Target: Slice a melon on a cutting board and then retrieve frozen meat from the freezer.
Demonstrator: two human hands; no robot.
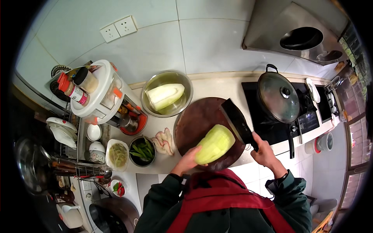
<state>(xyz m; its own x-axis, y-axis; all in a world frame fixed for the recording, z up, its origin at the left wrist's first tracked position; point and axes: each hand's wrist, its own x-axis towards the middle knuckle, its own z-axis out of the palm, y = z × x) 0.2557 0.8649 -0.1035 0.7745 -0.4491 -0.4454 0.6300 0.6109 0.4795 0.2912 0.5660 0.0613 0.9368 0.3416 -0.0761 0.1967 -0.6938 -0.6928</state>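
My left hand (189, 159) grips the near end of a peeled, pale green gourd-like vegetable (216, 143), tilted over a round dark cutting board (193, 122). In my right hand (264, 153) is the handle of a black cleaver (236, 121); its blade points up and left, close beside the vegetable's far end. Whether blade and vegetable touch, I cannot tell. Behind the board, a steel bowl (188, 99) holds another pale peeled piece (166, 96) with a hollowed top. A crumpled cloth (163, 141) lies at the board's left edge.
A lidded wok (278, 97) sits on the black cooktop (250, 100) at right, its long handle jutting over the counter edge. Green pepper pieces fill a dark-lined bowl (142, 151) at left, beside a white dish of shredded food (117, 154). A white seasoning rack (105, 109) stands behind them.
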